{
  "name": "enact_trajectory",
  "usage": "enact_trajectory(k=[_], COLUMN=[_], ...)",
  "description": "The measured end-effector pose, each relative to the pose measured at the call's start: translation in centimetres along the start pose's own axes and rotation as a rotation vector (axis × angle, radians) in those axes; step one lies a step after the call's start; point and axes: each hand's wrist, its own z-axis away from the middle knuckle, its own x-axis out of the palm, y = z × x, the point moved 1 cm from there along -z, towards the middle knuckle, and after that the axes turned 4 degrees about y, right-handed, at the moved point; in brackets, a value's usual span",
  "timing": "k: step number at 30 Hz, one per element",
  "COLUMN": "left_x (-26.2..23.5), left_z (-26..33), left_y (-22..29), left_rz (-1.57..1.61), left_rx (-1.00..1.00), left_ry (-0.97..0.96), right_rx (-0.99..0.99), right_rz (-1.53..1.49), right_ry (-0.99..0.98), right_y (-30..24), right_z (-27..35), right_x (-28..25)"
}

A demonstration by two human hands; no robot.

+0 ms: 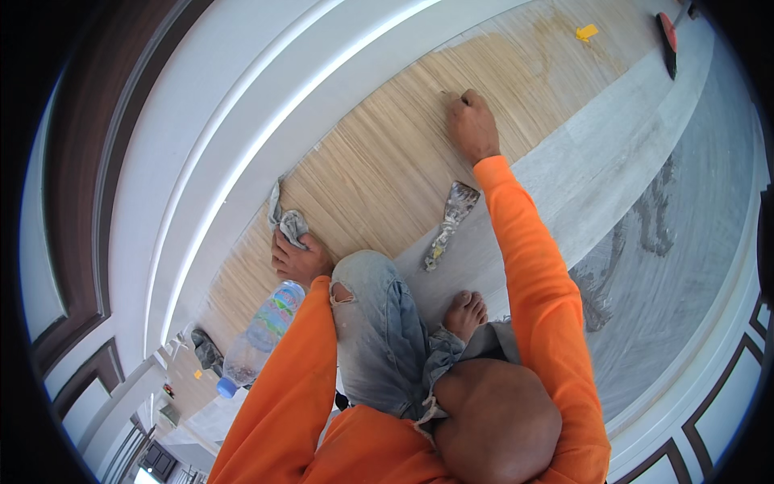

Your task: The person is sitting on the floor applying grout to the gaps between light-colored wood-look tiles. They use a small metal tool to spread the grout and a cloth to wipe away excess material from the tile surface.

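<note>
Left of centre, the left hand (pixel 306 261) has its fingers (pixel 281 255) closed on a crumpled grey cloth (pixel 291 228), while at upper centre the right hand (pixel 473 129) curls over tan wood-grain flooring (pixel 387 157), its grip unclear

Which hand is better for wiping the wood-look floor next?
Probably the left hand: it holds the grey rag, by the wood-look floor. The right hand is farther ahead, with no rag showing in it.
</note>
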Motion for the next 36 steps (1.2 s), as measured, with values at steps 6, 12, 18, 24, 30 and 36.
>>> enact_trajectory(k=[6, 12, 18, 24, 30, 36], left_x=[0.2, 0.1, 0.2, 0.1, -0.1, 0.3], left_z=[0.0, 0.0, 0.1, 0.1, 0.1, 0.4], left_y=[-0.2, 0.0, 0.0, -0.7, -0.2, -0.4], left_rz=[-0.006, -0.002, 0.009, -0.015, -0.003, -0.023], left_rx=[0.012, 0.001, -0.006, -0.005, -0.027, -0.02], left_ry=[0.022, 0.009, 0.019, 0.003, -0.009, 0.007], right_rx=[0.004, -0.021, -0.086, 0.184, 0.098, -0.161], right_rz=[-0.012, 0.003, -0.038, -0.038, -0.05, -0.225], right_ry=[-0.017, -0.041, -0.014, -0.029, -0.002, -0.002], right_y=[0.2, 0.3, -0.7, -0.2, 0.4, -2.9], right_z=[-0.1, 0.3, 0.4, -0.5, 0.5, 2.9], right_x=[-0.1, 0.6, 1.1, -0.4, -0.5, -0.8])
